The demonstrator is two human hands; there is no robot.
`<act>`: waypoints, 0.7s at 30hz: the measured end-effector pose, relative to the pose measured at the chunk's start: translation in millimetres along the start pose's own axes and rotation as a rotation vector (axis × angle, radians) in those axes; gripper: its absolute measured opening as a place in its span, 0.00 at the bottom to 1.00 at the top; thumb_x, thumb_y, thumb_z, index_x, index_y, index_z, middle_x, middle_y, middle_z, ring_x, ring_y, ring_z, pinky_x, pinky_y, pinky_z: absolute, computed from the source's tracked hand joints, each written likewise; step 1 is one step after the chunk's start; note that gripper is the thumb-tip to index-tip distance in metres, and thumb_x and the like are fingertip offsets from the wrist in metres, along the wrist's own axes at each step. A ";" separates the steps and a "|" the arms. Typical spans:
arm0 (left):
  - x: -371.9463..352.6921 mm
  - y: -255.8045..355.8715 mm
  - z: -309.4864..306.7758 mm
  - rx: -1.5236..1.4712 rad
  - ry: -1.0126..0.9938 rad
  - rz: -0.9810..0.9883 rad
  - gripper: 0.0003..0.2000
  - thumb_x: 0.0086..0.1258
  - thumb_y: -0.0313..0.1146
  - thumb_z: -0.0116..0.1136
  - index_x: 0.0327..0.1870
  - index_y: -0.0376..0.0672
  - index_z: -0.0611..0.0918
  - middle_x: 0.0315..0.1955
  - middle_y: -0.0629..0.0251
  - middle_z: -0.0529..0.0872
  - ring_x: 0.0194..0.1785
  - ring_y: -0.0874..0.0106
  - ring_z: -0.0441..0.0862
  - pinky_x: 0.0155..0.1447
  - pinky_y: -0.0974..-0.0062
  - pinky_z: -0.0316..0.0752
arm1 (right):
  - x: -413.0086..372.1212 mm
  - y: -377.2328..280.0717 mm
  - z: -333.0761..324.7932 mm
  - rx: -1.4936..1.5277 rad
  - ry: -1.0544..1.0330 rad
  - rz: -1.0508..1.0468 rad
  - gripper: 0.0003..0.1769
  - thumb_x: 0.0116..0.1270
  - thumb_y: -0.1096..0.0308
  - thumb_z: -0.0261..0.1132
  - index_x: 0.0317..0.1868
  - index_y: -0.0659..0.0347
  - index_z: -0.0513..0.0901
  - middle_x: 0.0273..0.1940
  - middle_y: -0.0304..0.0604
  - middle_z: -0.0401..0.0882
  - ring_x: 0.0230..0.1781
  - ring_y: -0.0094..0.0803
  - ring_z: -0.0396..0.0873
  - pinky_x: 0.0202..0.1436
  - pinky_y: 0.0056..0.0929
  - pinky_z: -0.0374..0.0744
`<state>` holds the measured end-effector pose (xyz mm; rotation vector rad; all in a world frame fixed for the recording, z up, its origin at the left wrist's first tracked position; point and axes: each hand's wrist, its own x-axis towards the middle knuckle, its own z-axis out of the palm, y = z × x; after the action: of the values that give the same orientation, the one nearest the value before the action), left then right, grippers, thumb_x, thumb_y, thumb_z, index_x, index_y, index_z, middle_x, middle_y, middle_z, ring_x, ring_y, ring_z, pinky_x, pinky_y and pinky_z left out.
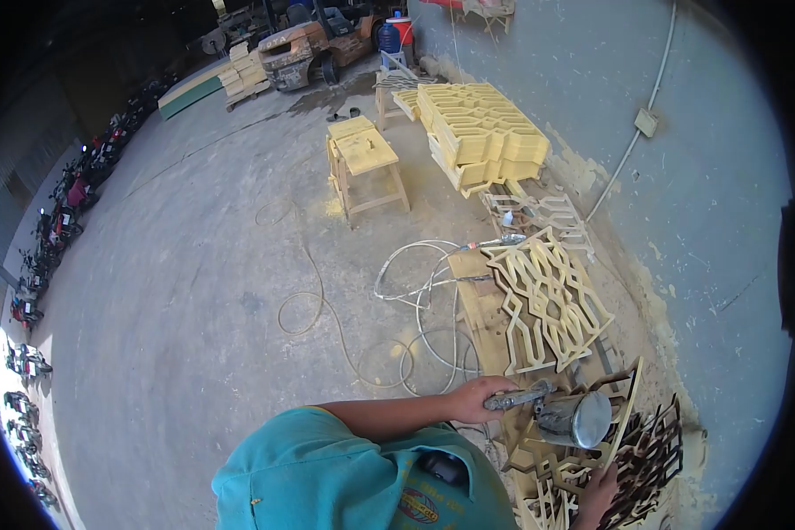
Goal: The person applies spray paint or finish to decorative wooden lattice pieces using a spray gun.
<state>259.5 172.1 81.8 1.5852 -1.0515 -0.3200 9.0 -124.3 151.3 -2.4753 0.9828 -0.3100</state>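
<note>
My left hand (479, 399) is closed around the handle of a spray gun (521, 397) with a round metal cup (576, 420). The cup is over a lattice panel (625, 415). Lower right, my right hand (599, 491) grips the edge of that panel, which is tilted up. Beyond the spray gun, a pale yellow lattice panel (548, 300) lies on a wooden board (475, 309). Dark brown lattice pieces (649, 464) are to the right of my right hand.
A stack of yellow lattice panels (484, 132) stands near the grey wall (698, 177). A small wooden table (367, 155), a looped hose (424, 291) and a forklift (296, 49) are on the floor side. Motorbikes (62, 221) line the far left.
</note>
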 end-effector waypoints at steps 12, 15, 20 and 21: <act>-17.3 10.3 13.6 0.020 0.078 -0.034 0.25 0.55 0.27 0.65 0.57 0.37 0.77 0.49 0.52 0.82 0.53 0.56 0.80 0.59 0.63 0.73 | -3.4 -18.8 -0.8 0.021 0.005 -0.029 0.13 0.70 0.64 0.55 0.41 0.69 0.74 0.27 0.61 0.75 0.31 0.60 0.75 0.34 0.51 0.69; -16.8 10.5 10.8 0.017 0.071 -0.056 0.25 0.55 0.27 0.64 0.57 0.38 0.77 0.47 0.52 0.82 0.52 0.57 0.81 0.58 0.64 0.73 | -3.8 -16.4 0.6 0.030 0.015 -0.036 0.13 0.70 0.65 0.55 0.40 0.69 0.74 0.26 0.62 0.76 0.31 0.63 0.76 0.33 0.52 0.69; -15.8 8.8 9.7 0.013 0.111 -0.033 0.24 0.55 0.26 0.64 0.56 0.38 0.77 0.46 0.53 0.82 0.50 0.58 0.81 0.56 0.65 0.74 | -5.9 -24.7 -1.9 0.049 -0.009 0.014 0.11 0.69 0.65 0.56 0.41 0.67 0.74 0.26 0.61 0.77 0.31 0.61 0.78 0.34 0.52 0.71; -15.6 7.0 9.5 0.007 0.111 -0.044 0.24 0.55 0.26 0.64 0.56 0.38 0.77 0.46 0.53 0.82 0.50 0.58 0.81 0.56 0.65 0.74 | -6.3 -26.5 -2.4 0.045 -0.006 0.004 0.11 0.69 0.65 0.56 0.41 0.67 0.74 0.26 0.60 0.77 0.31 0.61 0.78 0.34 0.51 0.71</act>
<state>241.0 178.2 79.9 1.6157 -0.9348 -0.2556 19.3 -103.8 166.2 -2.4320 0.9684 -0.3197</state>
